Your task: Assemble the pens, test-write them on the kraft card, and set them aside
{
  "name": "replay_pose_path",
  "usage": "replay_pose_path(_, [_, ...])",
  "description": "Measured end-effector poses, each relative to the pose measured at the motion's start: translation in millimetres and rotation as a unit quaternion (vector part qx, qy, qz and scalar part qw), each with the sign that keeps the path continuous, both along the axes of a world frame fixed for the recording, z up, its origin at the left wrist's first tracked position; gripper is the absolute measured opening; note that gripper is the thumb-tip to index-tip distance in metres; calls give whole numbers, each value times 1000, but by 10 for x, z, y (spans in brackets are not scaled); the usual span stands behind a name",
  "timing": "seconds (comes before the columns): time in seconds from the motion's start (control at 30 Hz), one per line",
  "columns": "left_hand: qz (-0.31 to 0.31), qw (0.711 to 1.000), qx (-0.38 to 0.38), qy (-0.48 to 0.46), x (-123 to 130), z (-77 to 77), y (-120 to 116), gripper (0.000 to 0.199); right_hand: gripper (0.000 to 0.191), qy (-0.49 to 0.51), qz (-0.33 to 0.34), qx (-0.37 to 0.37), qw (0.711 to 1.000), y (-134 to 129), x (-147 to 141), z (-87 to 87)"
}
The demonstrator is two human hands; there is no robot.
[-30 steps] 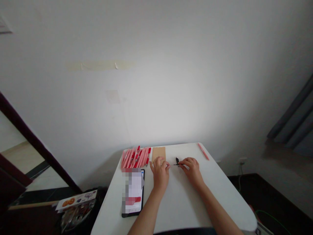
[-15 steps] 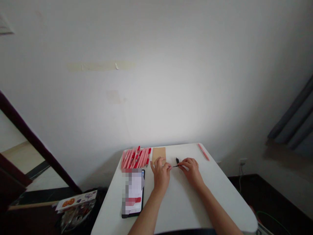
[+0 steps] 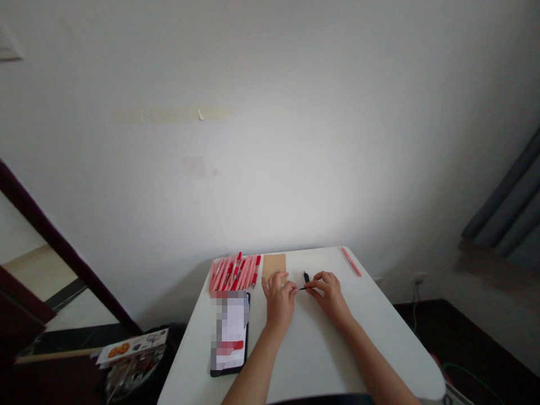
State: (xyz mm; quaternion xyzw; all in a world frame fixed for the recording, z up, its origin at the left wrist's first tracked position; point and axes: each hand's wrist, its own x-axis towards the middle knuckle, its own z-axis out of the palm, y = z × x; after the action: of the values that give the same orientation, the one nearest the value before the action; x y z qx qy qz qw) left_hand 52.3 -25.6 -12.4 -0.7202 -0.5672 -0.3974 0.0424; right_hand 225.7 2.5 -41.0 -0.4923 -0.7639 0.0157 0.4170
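The left hand (image 3: 280,304) and right hand (image 3: 332,295) pinched a thin dark rod (image 3: 302,288) from either side over the white table (image 3: 314,354), near a black piece (image 3: 306,276), seemingly a fine two-handed step whose next move called for steady alignment.

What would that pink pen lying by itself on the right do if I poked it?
The pink pen might roll, because it looks long and slim like a rod. It would probably feel light and stiff, being so thin and straight. Pushed outward, it could drop off, since it lies close to the edge of the table.
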Motion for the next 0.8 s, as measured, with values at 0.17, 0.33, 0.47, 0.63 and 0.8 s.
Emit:
replay_pose_path(0.17, [2,1000,3,-10,-10,-25,19,8,16,3,10,-11,1000,13,2,-7])
replay_pose_path(0.33, [-5,999,11,-31,-17,-20,32,6,16,3,16,-21,1000,18,8,-1])
replay_pose_path(0.47, [-19,998,21,-50,-27,-14,42,15,15,17,17,-34,999,25,11,-10])
replay_pose_path(0.63, [41,998,12,-38,-69,-37,62,15,14,34,2,-40,999,15,22,-17])
replay_pose_path(0.8, [106,994,-7,-13,-117,-12,64,12,17,46,-28,-34,998,18,50,-15])
